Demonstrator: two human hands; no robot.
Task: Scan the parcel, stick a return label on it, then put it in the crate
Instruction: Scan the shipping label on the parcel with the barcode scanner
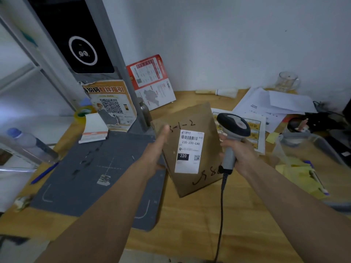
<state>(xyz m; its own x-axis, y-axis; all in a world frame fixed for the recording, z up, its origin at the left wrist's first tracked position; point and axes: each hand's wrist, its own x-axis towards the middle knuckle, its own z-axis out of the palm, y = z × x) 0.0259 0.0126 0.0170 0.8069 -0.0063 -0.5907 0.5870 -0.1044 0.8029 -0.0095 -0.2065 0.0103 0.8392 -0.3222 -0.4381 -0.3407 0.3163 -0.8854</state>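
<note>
Left hand [158, 149] grips the brown parcel [190, 149] by its left edge, thumb on top, holding it tilted above the wooden desk [190, 224], white shipping label [190, 151] facing up. Right hand [238, 151] is wrapped tight around the grey handle of the barcode scanner [232, 130], its head just beside the parcel's right edge, cable dangling toward the desk's near edge. Grey mat [95, 177] lies to the left.

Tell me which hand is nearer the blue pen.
Left. The left hand holds the parcel's left edge, nearer the blue pen; the right hand grips the scanner beyond.
</note>
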